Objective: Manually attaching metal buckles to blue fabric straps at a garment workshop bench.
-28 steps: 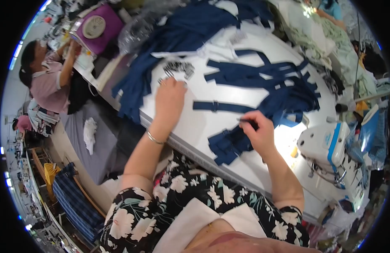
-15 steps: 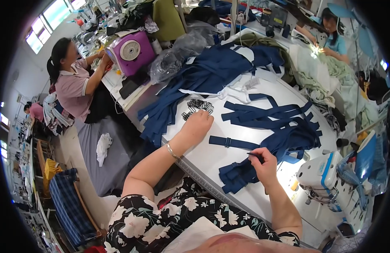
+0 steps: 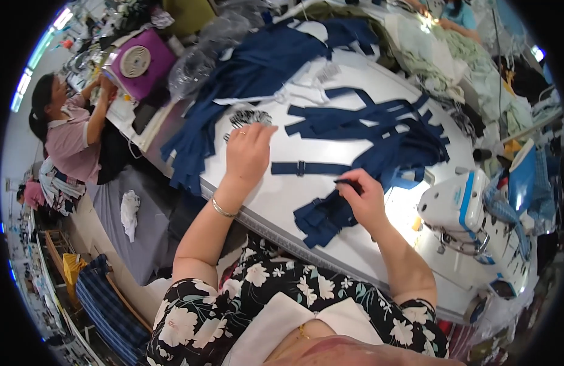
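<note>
My left hand (image 3: 248, 154), with a ring and a bangle, is at the near edge of a pile of small black buckles (image 3: 251, 116) on the white table (image 3: 251, 195). Its fingers curl down, so whatever they pinch is hidden. Between the thumb and fingers of my right hand (image 3: 364, 198) is a small dark piece (image 3: 343, 182), too small to name. That hand hovers over a bundle of navy straps (image 3: 318, 219) with buckles on them. One navy strap (image 3: 285, 168) with a dark slider buckle lies flat between my hands.
More navy straps (image 3: 349, 125) are spread farther back, beside a large navy fabric heap (image 3: 264, 58). A white sewing machine (image 3: 451, 201) stands at the right. A person (image 3: 74, 131) works at the left near a purple fan-like box (image 3: 139, 64). Pale green cloth (image 3: 440, 61) is heaped at the far right.
The whole view has shifted, so the table's things appear farther left and higher. My left hand stays by the buckle pile, and my right hand still pinches the dark piece above the straps.
</note>
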A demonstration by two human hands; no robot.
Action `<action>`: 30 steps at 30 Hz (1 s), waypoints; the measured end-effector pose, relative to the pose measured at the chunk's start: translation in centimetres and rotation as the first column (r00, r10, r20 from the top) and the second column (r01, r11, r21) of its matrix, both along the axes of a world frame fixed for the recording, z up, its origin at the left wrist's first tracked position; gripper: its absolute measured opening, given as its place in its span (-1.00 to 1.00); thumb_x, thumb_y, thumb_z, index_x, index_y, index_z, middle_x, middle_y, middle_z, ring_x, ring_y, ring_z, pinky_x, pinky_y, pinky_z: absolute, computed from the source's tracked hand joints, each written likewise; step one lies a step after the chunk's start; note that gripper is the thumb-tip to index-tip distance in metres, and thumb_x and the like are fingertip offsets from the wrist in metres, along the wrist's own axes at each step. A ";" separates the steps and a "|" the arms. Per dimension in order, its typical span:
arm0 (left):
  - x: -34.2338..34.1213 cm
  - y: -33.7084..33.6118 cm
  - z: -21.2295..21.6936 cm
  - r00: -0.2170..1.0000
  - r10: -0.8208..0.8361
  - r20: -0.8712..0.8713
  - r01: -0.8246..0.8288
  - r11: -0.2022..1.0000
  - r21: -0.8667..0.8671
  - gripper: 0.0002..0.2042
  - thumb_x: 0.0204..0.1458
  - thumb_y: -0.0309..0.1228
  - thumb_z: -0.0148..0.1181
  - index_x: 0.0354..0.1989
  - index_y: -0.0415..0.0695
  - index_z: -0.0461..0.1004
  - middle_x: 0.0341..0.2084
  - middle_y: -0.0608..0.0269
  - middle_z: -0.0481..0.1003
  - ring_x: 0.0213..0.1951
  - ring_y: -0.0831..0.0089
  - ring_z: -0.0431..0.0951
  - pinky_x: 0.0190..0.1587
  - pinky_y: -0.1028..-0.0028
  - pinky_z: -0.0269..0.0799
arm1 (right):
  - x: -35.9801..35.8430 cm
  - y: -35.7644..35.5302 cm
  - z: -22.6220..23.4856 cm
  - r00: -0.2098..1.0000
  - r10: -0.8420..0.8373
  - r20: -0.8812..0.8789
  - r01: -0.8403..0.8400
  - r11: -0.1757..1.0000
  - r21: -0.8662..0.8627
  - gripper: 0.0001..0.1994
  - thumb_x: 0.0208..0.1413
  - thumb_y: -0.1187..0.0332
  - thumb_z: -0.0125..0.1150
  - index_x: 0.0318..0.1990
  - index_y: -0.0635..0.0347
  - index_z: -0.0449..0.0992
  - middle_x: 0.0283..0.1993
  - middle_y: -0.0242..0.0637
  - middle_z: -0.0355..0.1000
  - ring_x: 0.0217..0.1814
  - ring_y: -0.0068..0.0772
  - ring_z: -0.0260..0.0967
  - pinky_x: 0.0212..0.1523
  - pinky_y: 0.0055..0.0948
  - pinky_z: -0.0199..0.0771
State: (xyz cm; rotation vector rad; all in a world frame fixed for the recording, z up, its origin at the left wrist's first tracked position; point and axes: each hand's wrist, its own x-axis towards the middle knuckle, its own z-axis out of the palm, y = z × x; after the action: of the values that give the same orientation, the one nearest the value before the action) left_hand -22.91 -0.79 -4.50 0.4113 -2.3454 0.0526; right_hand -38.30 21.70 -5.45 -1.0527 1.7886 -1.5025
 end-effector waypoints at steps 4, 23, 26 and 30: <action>-1.0 3.8 -0.4 0.951 -0.112 -0.289 0.291 0.641 0.710 -0.79 0.03 -0.72 0.07 -0.17 -0.24 0.48 -0.38 0.23 0.46 -0.41 0.43 0.51 -0.34 0.52 0.46 | -0.1 -0.4 0.1 0.982 0.034 0.188 -0.029 0.999 -0.031 -0.93 0.18 0.55 0.09 -0.21 0.32 0.46 -0.40 -0.34 0.47 -0.37 -0.63 0.36 -0.29 -0.64 0.38; -2.6 9.4 -0.6 0.874 -0.098 -0.475 0.383 -0.462 0.800 -0.83 0.07 -0.64 0.14 -0.20 -0.23 0.32 -0.35 0.24 0.44 -0.38 0.59 0.49 -0.31 0.62 0.49 | -0.1 0.3 0.6 0.835 0.177 0.521 -0.143 0.984 -0.106 -0.84 0.22 0.45 0.13 -0.07 0.21 0.39 -0.35 -0.37 0.49 -0.42 -0.72 0.36 -0.41 -0.70 0.33; -2.3 8.7 -0.4 0.897 -0.136 -0.420 0.311 -0.479 0.821 -0.80 0.06 -0.62 0.17 -0.18 -0.23 0.32 -0.36 0.26 0.44 -0.42 0.60 0.50 -0.35 0.63 0.48 | 0.0 0.5 0.8 0.916 0.235 0.325 -0.240 0.971 -0.026 -0.74 0.19 0.49 0.13 0.03 0.22 0.40 -0.36 -0.35 0.52 -0.39 -0.69 0.39 -0.37 -0.69 0.36; -2.0 8.1 -0.8 0.903 -0.167 -0.396 0.260 -0.521 0.813 -0.79 0.05 -0.62 0.18 -0.16 -0.20 0.32 -0.37 0.27 0.45 -0.43 0.60 0.51 -0.37 0.63 0.48 | 0.4 0.1 0.1 0.944 0.211 0.253 -0.200 0.977 -0.070 -0.82 0.16 0.51 0.15 -0.08 0.26 0.46 -0.37 -0.35 0.52 -0.37 -0.67 0.42 -0.33 -0.67 0.41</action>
State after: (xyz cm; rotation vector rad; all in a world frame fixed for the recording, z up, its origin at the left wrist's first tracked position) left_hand -24.87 7.29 -5.31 0.5765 -1.4665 -2.5425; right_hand -37.91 21.83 -5.31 -0.9799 1.4267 -1.4801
